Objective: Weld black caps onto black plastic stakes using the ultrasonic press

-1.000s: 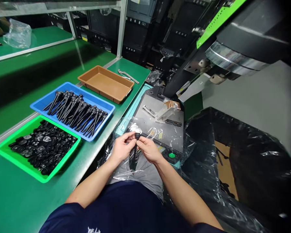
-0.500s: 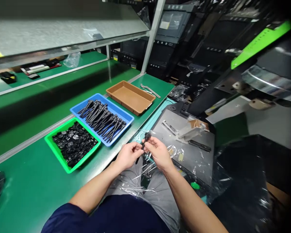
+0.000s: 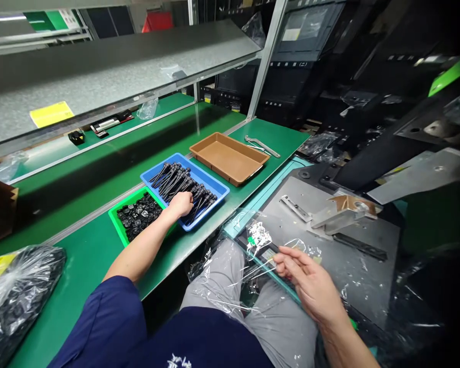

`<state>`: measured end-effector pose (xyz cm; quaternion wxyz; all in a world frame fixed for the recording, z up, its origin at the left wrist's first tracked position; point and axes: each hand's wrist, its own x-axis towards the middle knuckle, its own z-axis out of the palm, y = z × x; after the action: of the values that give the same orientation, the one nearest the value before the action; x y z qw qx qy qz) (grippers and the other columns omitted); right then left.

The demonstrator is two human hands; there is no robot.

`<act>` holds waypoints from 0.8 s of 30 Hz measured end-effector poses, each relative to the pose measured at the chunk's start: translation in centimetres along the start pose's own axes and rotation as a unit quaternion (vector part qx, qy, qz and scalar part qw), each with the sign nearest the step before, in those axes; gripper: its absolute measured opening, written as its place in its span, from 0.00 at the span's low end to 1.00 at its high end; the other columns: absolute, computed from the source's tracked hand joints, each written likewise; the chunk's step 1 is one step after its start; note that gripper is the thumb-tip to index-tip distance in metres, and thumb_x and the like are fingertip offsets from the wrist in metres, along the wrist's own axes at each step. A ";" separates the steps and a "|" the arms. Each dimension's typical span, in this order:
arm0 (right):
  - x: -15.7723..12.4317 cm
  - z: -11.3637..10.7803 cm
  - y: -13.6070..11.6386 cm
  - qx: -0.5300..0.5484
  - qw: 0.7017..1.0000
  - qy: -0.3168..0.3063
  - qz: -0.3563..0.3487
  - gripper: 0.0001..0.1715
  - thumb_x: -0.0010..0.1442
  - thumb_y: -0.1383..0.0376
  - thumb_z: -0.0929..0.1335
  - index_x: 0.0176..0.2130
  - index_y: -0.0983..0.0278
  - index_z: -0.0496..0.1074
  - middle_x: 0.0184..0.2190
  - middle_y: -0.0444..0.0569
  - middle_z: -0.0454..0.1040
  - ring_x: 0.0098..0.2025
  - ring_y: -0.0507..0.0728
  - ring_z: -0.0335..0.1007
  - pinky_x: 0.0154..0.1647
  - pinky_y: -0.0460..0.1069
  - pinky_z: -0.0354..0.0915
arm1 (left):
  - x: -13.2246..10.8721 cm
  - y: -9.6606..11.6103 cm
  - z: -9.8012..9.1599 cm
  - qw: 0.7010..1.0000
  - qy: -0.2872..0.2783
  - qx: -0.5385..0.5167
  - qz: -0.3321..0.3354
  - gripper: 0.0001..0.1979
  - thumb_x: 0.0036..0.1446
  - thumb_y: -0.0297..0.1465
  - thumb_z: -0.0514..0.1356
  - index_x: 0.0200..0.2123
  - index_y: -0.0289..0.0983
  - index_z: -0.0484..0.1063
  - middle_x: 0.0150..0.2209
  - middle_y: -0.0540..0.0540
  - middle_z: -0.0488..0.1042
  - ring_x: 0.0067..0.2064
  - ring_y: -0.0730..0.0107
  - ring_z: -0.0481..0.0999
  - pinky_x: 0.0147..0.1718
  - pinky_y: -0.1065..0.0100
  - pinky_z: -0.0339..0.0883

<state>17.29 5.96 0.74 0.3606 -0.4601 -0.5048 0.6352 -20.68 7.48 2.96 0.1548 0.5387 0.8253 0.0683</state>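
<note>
My left hand (image 3: 181, 204) reaches into the blue tray (image 3: 223, 194), its fingers curled down among long thin black rods with thick heads (image 3: 176, 179). What those fingers grip is hidden beneath the hand. My right hand (image 3: 310, 278) hovers above the right side of my lap, by the edge of the grey metal plate. Its thumb and fingertips are pinched together, and I cannot make out anything between them. Clear plastic film (image 3: 218, 281) lies over my legs below it. Beside the blue tray, the green tray (image 3: 119, 225) holds small black caps (image 3: 136, 217), partly behind my left forearm.
A brown tray (image 3: 230, 158) and a wrench (image 3: 262, 145) lie farther back on the green bench. The grey plate (image 3: 360, 276) on my right carries a metal bracket (image 3: 341, 217). At the left lies a plastic bag of black parts (image 3: 23, 301). A shelf (image 3: 118, 66) overhangs the bench.
Both hands held a black rod with a thick head over my lap. They have parted: the left moved into the blue tray, the right moved slightly right. The view has shifted too.
</note>
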 end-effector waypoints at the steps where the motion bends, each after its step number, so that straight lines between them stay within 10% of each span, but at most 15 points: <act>1: -0.5 -0.8 0.2 -0.003 1.000 0.016 0.007 0.29 0.48 0.48 0.76 0.42 0.64 0.75 0.34 0.54 0.78 0.31 0.56 0.72 0.33 0.50 0.71 | 0.2 0.1 0.5 1.000 -0.010 0.000 0.001 0.04 0.50 0.26 0.63 0.32 0.36 0.76 0.33 0.41 0.78 0.37 0.59 0.76 0.36 0.66 0.66; 15: -8.9 -11.2 4.2 0.055 0.967 0.240 0.059 0.28 0.34 0.52 0.81 0.35 0.60 0.79 0.31 0.50 0.78 0.29 0.54 0.72 0.28 0.43 0.73 | 0.2 0.3 1.7 0.999 -0.036 -0.003 0.038 0.11 0.52 0.36 0.63 0.37 0.38 0.77 0.37 0.43 0.79 0.39 0.62 0.77 0.36 0.68 0.67; 24: -9.7 -11.0 4.8 0.085 0.965 0.237 0.074 0.26 0.34 0.52 0.81 0.34 0.60 0.80 0.31 0.50 0.78 0.29 0.54 0.72 0.28 0.43 0.73 | -0.6 0.7 -0.2 0.996 0.013 0.092 0.005 0.11 0.56 0.33 0.59 0.40 0.37 0.76 0.44 0.36 0.78 0.47 0.52 0.76 0.44 0.61 0.68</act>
<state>30.87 -0.68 -2.56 0.4596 -0.6014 -0.3137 0.5733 -19.94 7.25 3.45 0.0939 0.5540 0.8272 0.0000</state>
